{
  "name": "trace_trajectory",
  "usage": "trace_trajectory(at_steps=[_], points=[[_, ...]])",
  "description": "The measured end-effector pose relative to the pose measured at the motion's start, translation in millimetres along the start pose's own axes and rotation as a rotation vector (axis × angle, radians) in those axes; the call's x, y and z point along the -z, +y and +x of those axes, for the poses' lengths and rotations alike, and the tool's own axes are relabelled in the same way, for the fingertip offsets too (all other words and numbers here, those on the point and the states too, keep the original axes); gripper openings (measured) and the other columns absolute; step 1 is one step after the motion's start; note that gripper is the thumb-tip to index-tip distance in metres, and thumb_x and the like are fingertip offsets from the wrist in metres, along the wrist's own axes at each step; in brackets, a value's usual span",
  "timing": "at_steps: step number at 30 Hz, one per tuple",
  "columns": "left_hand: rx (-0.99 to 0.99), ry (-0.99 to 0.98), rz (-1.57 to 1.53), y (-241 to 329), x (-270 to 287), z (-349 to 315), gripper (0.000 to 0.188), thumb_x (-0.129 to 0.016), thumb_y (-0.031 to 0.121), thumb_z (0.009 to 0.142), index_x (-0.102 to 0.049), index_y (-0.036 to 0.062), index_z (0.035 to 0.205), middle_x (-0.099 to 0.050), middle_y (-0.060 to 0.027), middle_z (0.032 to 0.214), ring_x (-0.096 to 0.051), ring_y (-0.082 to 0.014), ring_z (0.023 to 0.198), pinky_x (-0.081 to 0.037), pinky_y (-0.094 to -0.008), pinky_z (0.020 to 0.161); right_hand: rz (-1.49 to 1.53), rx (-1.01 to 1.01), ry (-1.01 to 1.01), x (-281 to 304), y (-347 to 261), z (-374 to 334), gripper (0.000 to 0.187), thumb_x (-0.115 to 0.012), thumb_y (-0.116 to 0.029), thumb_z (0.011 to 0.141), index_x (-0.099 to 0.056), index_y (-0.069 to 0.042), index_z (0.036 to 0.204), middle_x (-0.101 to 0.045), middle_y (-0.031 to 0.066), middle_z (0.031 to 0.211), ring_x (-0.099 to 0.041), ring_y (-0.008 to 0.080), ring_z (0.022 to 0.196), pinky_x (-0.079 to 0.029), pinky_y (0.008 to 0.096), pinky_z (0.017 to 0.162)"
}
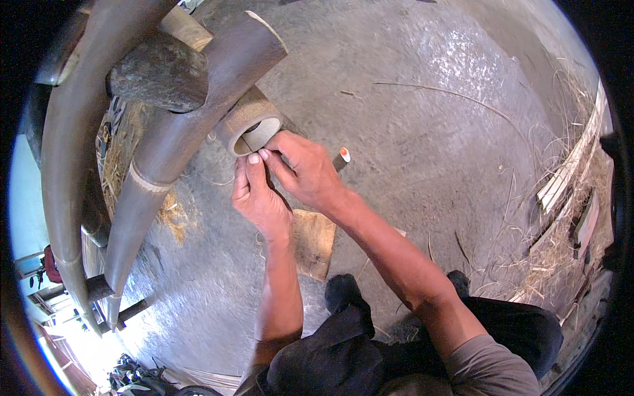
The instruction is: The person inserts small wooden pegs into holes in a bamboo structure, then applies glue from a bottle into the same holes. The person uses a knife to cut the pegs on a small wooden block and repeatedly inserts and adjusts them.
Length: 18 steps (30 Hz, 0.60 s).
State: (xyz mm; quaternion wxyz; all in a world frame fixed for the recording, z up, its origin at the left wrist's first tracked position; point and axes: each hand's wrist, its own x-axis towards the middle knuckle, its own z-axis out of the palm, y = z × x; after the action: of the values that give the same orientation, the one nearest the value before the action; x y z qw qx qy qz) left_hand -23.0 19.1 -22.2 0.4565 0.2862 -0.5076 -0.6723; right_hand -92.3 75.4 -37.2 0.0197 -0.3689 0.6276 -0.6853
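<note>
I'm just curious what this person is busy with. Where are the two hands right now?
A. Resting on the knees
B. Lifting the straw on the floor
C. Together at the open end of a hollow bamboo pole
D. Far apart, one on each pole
C: the left hand and right hand meet, fingertips touching, right at the open end of the bamboo pole.

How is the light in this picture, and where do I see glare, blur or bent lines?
Head view: daylight; glare whitens the concrete floor at upper right, and the lower left corner is washed out. The fisheye bends the bamboo poles into curves and blackens the rim. Both hands, left hand and right hand, and the cut bamboo tube look sharp; the straw near the rim is softer.
</note>
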Motion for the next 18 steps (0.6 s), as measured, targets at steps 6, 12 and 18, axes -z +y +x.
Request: trace_trajectory(at_steps=[6, 12, 18], points=[[0.032, 0.000, 0.004, 3.1, -3.1, -2.7, 0.018, -0.060, 0.010, 0.101, -0.069, -0.0057, 0.104, -0.067, -0.0047, 0.101, -0.059, -0.0125, 0.093, -0.050, -0.0298, 0.082, 0.004, 0.008, 0.012, -1.8, 1.9, -1.5, 0.013, -0.066, -0.012, 0.089, -0.059, -0.004, 0.096, -0.061, 0.0143, 0.083, -0.063, 0.0357, 0.079, -0.051, 0.0443, 0.067], [0.010, 0.002, -0.003, 4.9, -8.9, -5.7, 0.019, -0.059, 0.011, 0.101, -0.068, -0.0049, 0.107, -0.067, -0.0052, 0.102, -0.060, -0.0129, 0.092, -0.050, -0.0293, 0.080, 0.020, -0.010, 0.003, -1.5, 0.6, -2.0, 0.013, -0.065, -0.012, 0.090, -0.059, -0.003, 0.096, -0.062, 0.0148, 0.085, -0.063, 0.0360, 0.079, -0.051, 0.0443, 0.068], [0.039, -0.083, -0.055, 5.4, -4.8, -4.0, 0.026, -0.060, 0.016, 0.102, -0.064, -0.0045, 0.118, -0.067, -0.0086, 0.108, -0.063, -0.0162, 0.098, -0.052, -0.0304, 0.083, 0.056, -0.042, 0.031, 0.4, -1.2, -7.4, 0.013, -0.064, -0.013, 0.091, -0.061, -0.003, 0.099, -0.063, 0.0157, 0.087, -0.063, 0.0369, 0.080, -0.052, 0.0445, 0.070]])
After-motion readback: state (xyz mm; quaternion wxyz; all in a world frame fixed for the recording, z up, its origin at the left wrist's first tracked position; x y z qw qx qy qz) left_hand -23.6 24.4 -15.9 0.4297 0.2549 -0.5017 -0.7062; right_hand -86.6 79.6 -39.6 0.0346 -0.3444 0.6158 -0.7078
